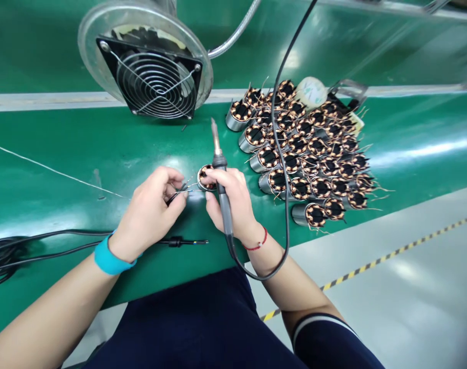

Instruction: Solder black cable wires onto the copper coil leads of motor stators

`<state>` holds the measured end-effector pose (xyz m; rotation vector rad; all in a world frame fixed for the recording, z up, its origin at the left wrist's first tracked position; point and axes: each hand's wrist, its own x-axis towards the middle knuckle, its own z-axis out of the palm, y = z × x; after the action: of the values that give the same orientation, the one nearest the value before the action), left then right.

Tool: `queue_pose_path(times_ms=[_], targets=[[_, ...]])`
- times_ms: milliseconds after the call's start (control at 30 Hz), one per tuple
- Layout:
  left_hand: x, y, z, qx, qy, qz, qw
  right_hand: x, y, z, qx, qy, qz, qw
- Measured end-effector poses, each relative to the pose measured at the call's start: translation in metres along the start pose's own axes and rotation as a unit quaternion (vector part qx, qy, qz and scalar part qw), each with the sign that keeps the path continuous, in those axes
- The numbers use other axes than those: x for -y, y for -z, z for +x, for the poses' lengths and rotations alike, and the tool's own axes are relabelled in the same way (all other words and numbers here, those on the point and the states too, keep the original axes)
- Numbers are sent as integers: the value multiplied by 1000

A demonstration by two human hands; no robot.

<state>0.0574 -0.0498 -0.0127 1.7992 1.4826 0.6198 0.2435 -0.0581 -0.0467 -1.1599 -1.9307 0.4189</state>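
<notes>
My right hand [237, 200] is closed around the dark handle of a soldering iron [225, 210], whose metal tip points away from me. Its thumb and fingertips also rest at a small motor stator [203, 178] with copper windings, partly covered by the hand. Just to the left, my left hand [154, 202] pinches thin wires [181, 191] beside the stator. Some of these wires reach the stator's edge; whether they are joined to it I cannot tell. A thin pale strand [56, 166] runs from the left edge to behind my left hand.
Several wound stators [306, 154] stand in rows at the right, with the iron's cord [282, 169] crossing over them. A fan with a wire grille [160, 89] stands at the back. Coiled black cable [10, 253] lies at the left, and a stripped cable end [187, 242] lies near me.
</notes>
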Motion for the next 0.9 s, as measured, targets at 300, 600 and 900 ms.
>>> queue_pose_path(times_ms=[300,600,900], targets=[[7,21,12,156,146,-179,960,-6,-4,8,86,26,-55,994],[2,11,14,84,173,-193,962,4,-4,-5,74,40,-40,996],[9,14,12,155,195,-256,934,1,-14,-7,23,62,-42,997]])
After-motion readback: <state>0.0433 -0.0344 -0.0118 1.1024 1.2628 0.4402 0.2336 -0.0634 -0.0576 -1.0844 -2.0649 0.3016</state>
